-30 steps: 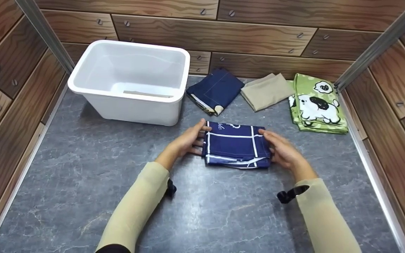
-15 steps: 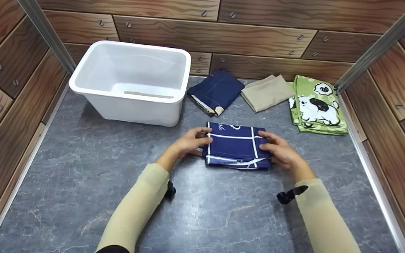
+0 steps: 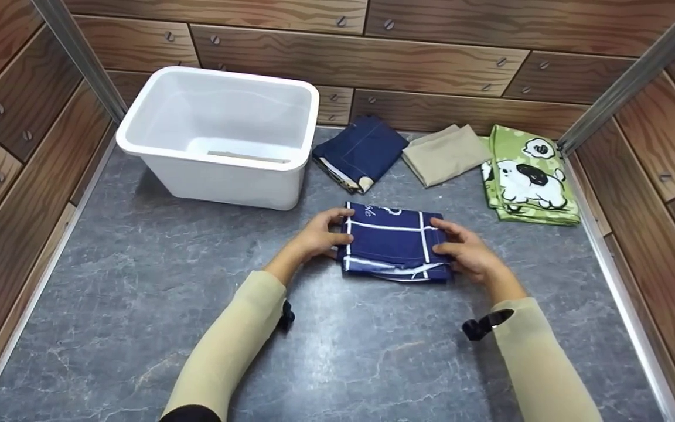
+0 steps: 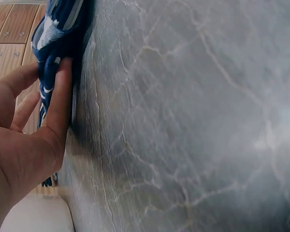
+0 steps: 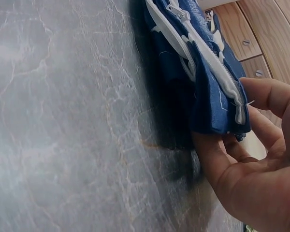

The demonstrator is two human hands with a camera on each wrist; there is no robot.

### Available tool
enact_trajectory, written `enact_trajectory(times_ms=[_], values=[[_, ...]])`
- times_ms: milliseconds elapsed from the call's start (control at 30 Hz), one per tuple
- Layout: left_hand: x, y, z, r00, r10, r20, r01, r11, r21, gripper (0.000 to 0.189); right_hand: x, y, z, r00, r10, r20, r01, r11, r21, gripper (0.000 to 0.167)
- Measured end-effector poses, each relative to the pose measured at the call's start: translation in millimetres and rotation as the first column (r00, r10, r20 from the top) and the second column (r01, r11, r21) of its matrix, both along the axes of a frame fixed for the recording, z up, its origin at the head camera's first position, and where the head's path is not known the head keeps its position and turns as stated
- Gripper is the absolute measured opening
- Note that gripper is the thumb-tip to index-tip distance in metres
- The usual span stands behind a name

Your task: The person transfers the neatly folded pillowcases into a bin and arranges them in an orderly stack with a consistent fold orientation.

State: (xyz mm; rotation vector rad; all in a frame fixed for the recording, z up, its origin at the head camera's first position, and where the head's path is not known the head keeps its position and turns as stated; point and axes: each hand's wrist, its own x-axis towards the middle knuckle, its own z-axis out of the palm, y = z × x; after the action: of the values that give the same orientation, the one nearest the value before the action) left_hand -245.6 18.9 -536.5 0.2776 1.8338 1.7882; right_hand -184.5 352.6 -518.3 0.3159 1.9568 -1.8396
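Note:
A folded navy zippered cover (image 3: 390,243) with white lines and lettering lies on the grey surface in the head view. My left hand (image 3: 316,234) grips its left edge, thumb on top and fingers under it. On the opposite edge, my right hand (image 3: 470,253) pinches the cloth in the same manner. The right wrist view shows a white zipper (image 5: 217,72) along the near side of the folds, with fingers (image 5: 210,152) beneath them. In the left wrist view, the bunched cloth (image 4: 53,43) sits between thumb and fingers.
A white plastic bin (image 3: 226,181) stands at the back left, with a light strip on its inner floor. Along the back wall lie a folded dark blue cloth (image 3: 367,149), a folded beige cloth (image 3: 446,155) and a green dog-print cloth (image 3: 531,176). Wood-patterned walls (image 3: 361,58) enclose the surface.
Both hands have closed in on the cover's side edges. The thumbs and fingers, wider apart before, now clasp the folds. The cover has stayed almost in place.

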Motion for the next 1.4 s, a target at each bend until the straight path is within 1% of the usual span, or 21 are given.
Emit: enact_trajectory(times_ms=[133, 200, 267, 400, 500, 700, 800, 933, 1033, 1167, 1233, 1333, 1400], values=[[-1.5, -0.9, -0.5, 1.000, -0.001, -0.019, 0.001, 1.000, -0.012, 0.064, -1.3, 0.7, -0.7, 1.000, 0.004, 0.000, -0.004, 1.000, 0.004, 0.076], [-1.7, -1.2, -0.3, 1.000, -0.002, -0.017, 0.002, 1.000, -0.017, 0.063, -1.5, 1.1, -0.9, 1.000, -0.001, 0.001, 0.001, 1.000, 0.009, 0.076], [-1.9, -1.3, -0.1, 1.000, -0.002, -0.003, 0.002, 1.000, -0.020, 0.061, -1.6, 1.1, -1.1, 1.000, -0.004, 0.001, 0.004, 1.000, 0.012, 0.077], [-1.7, -1.5, -0.3, 0.999, -0.004, 0.053, 0.005, 1.000, -0.014, 0.060, -1.4, 1.3, -2.9, 1.000, 0.002, -0.009, -0.002, 1.000, 0.013, 0.077], [-2.3, -1.2, -0.9, 0.997, -0.007, 0.074, 0.008, 1.000, -0.005, 0.061, -0.9, 1.2, -3.4, 1.000, 0.006, -0.020, -0.006, 1.000, 0.013, 0.078], [-3.1, -0.8, -0.2, 0.997, 0.000, 0.078, 0.000, 1.000, 0.002, 0.061, -0.1, 0.8, -2.8, 1.000, -0.005, -0.030, 0.006, 1.000, 0.010, 0.079], [-2.9, -0.6, 2.0, 0.998, -0.006, 0.059, 0.007, 1.000, -0.001, 0.061, 0.4, 1.4, -2.3, 0.999, -0.008, -0.036, 0.009, 1.000, 0.016, 0.079], [-2.3, -1.4, 7.5, 1.000, -0.015, 0.020, 0.015, 0.999, -0.028, 0.061, 1.1, 2.2, 0.2, 0.998, -0.011, -0.054, 0.012, 1.000, 0.020, 0.078], [-2.0, -2.2, 13.2, 1.000, -0.024, 0.006, 0.024, 0.999, -0.038, 0.061, 1.7, 2.7, 4.2, 0.997, -0.023, -0.067, 0.023, 1.000, 0.006, 0.078], [-2.1, -3.5, 22.3, 0.999, -0.032, -0.015, 0.031, 0.999, -0.028, 0.061, 2.5, 2.4, 12.4, 0.995, -0.037, -0.096, 0.036, 0.999, -0.013, 0.078], [-2.0, -4.4, 27.5, 0.999, -0.031, -0.038, 0.030, 0.999, -0.028, 0.060, 2.6, 2.2, 17.0, 0.993, -0.034, -0.112, 0.033, 0.999, -0.008, 0.078], [-2.2, -5.6, 35.0, 0.997, -0.029, -0.078, 0.027, 0.999, -0.027, 0.060, 2.9, 1.4, 24.2, 0.992, -0.039, -0.120, 0.039, 0.999, -0.007, 0.078], [-1.7, -5.8, 40.4, 0.996, -0.026, -0.082, 0.025, 1.000, -0.016, 0.060, 3.3, 1.2, 30.0, 0.992, -0.040, -0.123, 0.039, 0.999, -0.015, 0.078]])
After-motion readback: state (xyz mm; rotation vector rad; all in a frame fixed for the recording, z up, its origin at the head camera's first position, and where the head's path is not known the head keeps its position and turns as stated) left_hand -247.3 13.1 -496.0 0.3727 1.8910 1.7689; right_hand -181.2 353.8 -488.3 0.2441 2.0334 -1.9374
